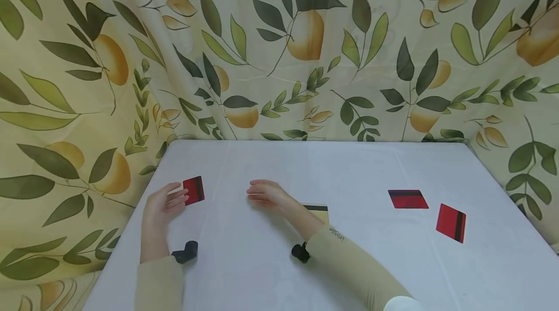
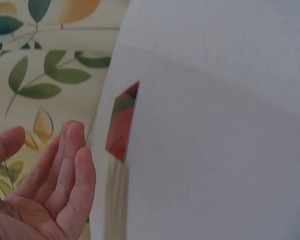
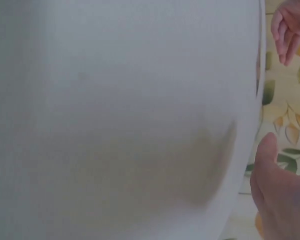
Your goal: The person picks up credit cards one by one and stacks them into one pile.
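My left hand [image 1: 160, 209] is over the left side of the table, fingers relaxed and holding nothing. Its fingertips overlap a red card [image 1: 196, 190] with a dark stripe in the head view. From the left wrist, the same red card [image 2: 123, 122] shows to the right of the loosely bent fingers [image 2: 79, 185], with a gap between. My right hand [image 1: 271, 195] reaches toward the left over the middle of the table, its fingers extended and nothing in them. Under the right forearm lies a pale yellow card [image 1: 322, 215] with a dark stripe, partly hidden.
Two more red cards with dark stripes, one lying crosswise [image 1: 408, 200] and one turned at an angle [image 1: 452, 223], are on the right of the white table [image 1: 371, 262]. A leaf-and-fruit patterned curtain [image 1: 271, 83] hangs behind the table's back edge and along its sides.
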Motion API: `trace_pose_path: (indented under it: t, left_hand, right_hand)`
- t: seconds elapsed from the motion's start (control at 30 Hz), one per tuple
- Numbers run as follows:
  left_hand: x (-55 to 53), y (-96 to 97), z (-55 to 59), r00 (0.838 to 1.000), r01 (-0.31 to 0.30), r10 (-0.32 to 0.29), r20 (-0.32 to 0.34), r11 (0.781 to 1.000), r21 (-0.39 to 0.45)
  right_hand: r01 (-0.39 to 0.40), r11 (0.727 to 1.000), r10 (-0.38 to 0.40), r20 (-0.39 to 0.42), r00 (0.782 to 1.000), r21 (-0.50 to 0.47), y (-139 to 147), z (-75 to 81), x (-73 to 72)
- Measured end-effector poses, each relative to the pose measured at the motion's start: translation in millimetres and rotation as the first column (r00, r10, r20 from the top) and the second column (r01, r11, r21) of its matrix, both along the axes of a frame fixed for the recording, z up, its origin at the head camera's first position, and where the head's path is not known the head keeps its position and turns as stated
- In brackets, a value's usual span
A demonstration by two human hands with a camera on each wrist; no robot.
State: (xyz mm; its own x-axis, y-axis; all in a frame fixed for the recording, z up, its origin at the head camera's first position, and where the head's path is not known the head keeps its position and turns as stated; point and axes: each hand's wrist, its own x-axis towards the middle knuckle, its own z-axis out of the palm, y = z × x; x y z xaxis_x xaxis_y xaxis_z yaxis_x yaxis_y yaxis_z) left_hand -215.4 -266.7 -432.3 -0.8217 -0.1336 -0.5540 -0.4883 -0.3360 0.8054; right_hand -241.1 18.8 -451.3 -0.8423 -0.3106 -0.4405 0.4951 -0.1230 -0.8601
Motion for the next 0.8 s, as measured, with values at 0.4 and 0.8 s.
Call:
trace_pose_path:
  t: [0.4, 0.8]
  left_hand:
    - [6.0, -26.5, -5.7, 0.998, -0.055, 0.051, 0.04, 0.991, 0.122]
    - [1.2, -33.3, -17.7, 1.0, -0.012, 0.01, 0.017, 0.994, 0.11]
  right_hand:
    - [-0.054, 0.99, 0.058, 0.028, 0.998, -0.128, -47, -21.7, -6.2]
    - [-0.05, 0.956, 0.068, 0.052, 0.996, -0.288, -75, -31.2, -8.0]
